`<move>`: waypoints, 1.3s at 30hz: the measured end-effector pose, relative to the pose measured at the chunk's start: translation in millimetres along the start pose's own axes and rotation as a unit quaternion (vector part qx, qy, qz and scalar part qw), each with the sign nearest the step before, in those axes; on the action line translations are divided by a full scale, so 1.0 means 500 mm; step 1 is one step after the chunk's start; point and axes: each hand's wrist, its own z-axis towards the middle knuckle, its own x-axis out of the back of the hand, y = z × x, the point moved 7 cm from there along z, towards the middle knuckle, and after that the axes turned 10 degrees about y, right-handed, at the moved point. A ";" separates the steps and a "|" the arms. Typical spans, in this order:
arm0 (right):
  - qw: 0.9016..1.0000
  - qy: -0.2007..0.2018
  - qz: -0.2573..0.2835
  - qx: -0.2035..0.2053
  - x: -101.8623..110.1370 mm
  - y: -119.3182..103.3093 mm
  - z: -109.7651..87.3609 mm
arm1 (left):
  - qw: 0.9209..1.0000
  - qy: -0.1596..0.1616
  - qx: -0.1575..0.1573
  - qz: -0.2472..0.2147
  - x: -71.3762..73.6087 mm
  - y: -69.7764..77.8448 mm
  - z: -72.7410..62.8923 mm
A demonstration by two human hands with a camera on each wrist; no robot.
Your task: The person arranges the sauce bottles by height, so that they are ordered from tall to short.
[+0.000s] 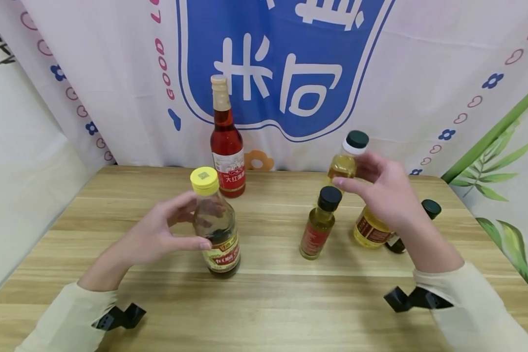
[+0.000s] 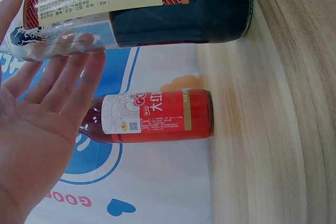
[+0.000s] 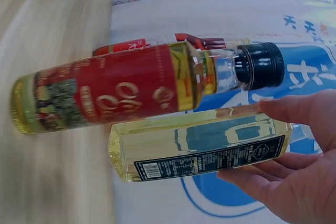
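A dark sauce bottle with a yellow cap (image 1: pixel 222 249) stands on the table. My left hand (image 1: pixel 158 230) is at its left side, thumb across the front edge and fairly straight fingers behind the glass; a gap shows between palm and bottle. On the right, my right hand (image 1: pixel 385 188) pinches a pale yellow oil bottle (image 3: pixel 199 142) with a green cap, thumb on one side and fingers on the other. In front of it stands a small olive oil bottle (image 1: pixel 315 234) with a black cap and red label, partly hiding the held bottle.
Behind the sauce bottle stands a tall bottle of red liquid (image 1: pixel 229 166). A yellow oil bottle (image 1: pixel 370 232) and a dark bottle with a green cap (image 1: pixel 431 209) are partly covered by my right forearm. A printed curtain (image 1: pixel 158 142) hangs along the back edge of the wooden table (image 1: pixel 264 313).
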 end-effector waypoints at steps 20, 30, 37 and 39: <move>0.999 -0.043 -0.005 -0.033 -0.082 -0.195 0.101 | 1.000 -0.009 -0.017 -0.023 -0.008 0.003 0.005; 0.997 -0.024 -0.007 -0.076 -0.151 -0.247 0.145 | 1.000 -0.007 -0.013 -0.024 -0.007 0.002 0.001; 0.994 0.000 -0.014 -0.108 -0.188 -0.263 0.164 | 1.000 -0.006 -0.013 -0.023 -0.007 0.004 0.004; 0.994 0.008 -0.009 -0.110 -0.200 -0.266 0.167 | 1.000 -0.004 -0.006 -0.015 -0.006 0.004 0.004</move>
